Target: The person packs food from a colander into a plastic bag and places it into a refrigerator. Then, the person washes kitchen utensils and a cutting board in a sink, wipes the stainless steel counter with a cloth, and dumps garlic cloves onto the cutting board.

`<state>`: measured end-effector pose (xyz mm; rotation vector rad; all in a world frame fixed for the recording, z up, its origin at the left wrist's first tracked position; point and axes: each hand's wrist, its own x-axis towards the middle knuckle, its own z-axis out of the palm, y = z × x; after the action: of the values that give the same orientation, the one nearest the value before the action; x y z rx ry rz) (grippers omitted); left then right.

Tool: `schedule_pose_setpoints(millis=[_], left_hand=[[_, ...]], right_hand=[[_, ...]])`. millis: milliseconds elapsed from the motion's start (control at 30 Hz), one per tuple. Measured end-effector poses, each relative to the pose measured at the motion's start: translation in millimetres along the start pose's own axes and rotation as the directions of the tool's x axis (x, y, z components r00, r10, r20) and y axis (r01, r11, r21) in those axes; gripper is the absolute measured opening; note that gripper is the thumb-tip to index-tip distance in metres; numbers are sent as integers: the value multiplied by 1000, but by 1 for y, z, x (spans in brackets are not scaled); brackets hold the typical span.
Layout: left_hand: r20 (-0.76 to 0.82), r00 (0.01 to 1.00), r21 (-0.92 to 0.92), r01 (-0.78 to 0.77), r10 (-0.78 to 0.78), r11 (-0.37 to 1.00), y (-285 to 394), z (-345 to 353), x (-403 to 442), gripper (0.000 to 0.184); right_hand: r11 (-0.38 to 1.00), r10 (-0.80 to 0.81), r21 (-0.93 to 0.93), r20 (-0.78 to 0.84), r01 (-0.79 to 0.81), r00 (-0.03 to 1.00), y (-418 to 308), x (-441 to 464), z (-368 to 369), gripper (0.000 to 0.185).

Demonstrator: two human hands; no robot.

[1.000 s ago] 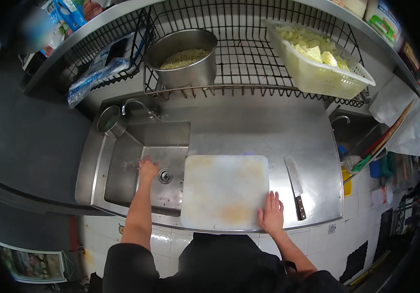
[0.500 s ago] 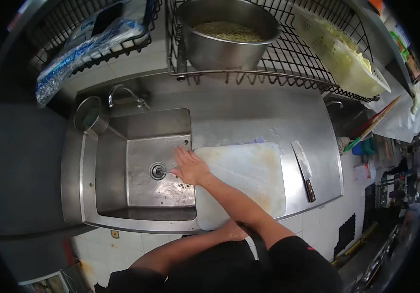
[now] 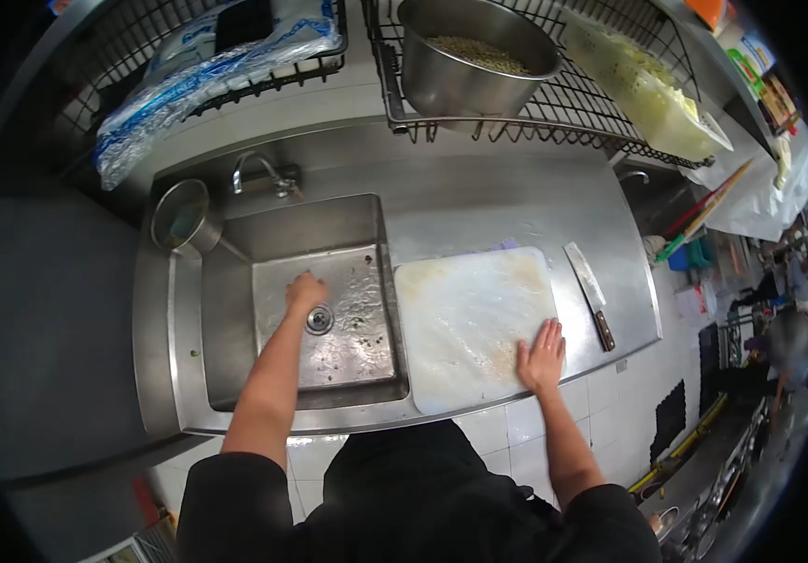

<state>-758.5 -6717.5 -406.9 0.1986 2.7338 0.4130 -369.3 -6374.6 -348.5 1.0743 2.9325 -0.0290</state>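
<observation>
So, my right hand (image 3: 542, 357) rests open, gripping nothing, on the board (image 3: 465, 324) beside the sink (image 3: 301, 227). Farther off, near the drain (image 3: 320, 320), my left hand (image 3: 306, 293) is curled; I can't tell whether it holds anything.

Glossy metal sink (image 3: 296, 227), smooth plastic cutting board (image 3: 465, 324), wooden knife handle (image 3: 604, 331)

Cutting board (image 3: 472, 324) on the counter (image 3: 460, 199), between the sink (image 3: 287, 227) on its left and the knife (image 3: 592, 292) on its right

Narrow gap between cutting board (image 3: 470, 314) and knife (image 3: 591, 285)
</observation>
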Motion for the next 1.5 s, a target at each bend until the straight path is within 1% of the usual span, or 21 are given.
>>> schedule_pose_setpoints(millis=[133,167,233,300,400,533,633,700,767,800,867,933,1033,1133,1200,1267,1333,1367,1433,1467,1500], left_hand=[[-25,1000,-464,-11,0,886,-117,49,90,27],[-39,999,-450,-6,-12,893,-114,32,81,27],[71,974,-851,173,-217,497,-66,-16,51,16],[-48,984,-857,49,-174,512,-41,-52,56,14],[-526,849,-676,-378,-54,633,-3,-90,94,17],[-500,861,-817,-505,96,277,42,-130,130,25],[-258,932,-892,-331,255,308,19,-97,146,37],[82,927,-869,-113,366,481,-36,-41,166,30],[322,822,-583,-220,470,783,-96,23,171,19],[323,814,-584,-230,483,778,-97,24,164,19],[376,921,-891,329,104,313,-85,16,138,17],[315,921,-933,256,229,251,-69,-17,129,17],[198,915,-972,138,351,188,-48,-83,118,15],[-60,972,-963,-117,228,244,-47,-114,110,21],[-61,971,-998,-55,231,-30,-70,-112,121,33],[-159,975,-932,-97,-154,350,-68,-142,92,38],[-69,979,-977,-27,-192,213,-101,-120,108,32],[-66,984,-975,-28,-165,222,-96,-115,104,32],[171,983,-951,146,-69,-272,-84,-106,94,31],[178,983,-952,160,-48,-261,-78,-110,87,31],[278,936,-900,332,214,-284,-72,-116,81,33]], right_hand=[[887,-442,171,49,429,895,-132,10,9,77],[824,-539,208,-4,528,842,-167,10,7,74],[739,-630,238,-86,630,772,-219,14,1,72],[432,-833,499,-98,751,544,-250,17,-6,61],[439,-798,513,-154,737,583,-263,4,-28,49],[482,-675,637,-169,602,718,-242,-8,-18,21],[665,-526,630,14,401,850,-245,-20,-24,17],[713,-480,614,76,338,874,-263,-28,-19,17],[714,-484,616,90,333,870,-288,-28,-13,17],[721,-472,611,87,327,877,-304,-20,-2,17],[635,-516,692,51,342,855,-337,-11,33,17],[645,-468,735,164,209,869,-382,13,47,19],[561,-251,826,102,59,963,-454,55,84,25],[-44,-156,889,444,-455,882,-524,105,96,22],[-223,-70,837,497,-499,865,-559,124,42,17],[-547,-214,688,436,-477,874,-586,148,40,15],[-734,-343,375,515,-566,786,-603,166,21,15],[-750,-322,375,511,-544,797,-613,178,30,15],[-705,-340,529,333,-473,879,-625,192,63,15],[-717,-317,529,333,-454,888,-616,181,45,15],[-336,-41,910,243,-242,969,-609,169,27,19]])
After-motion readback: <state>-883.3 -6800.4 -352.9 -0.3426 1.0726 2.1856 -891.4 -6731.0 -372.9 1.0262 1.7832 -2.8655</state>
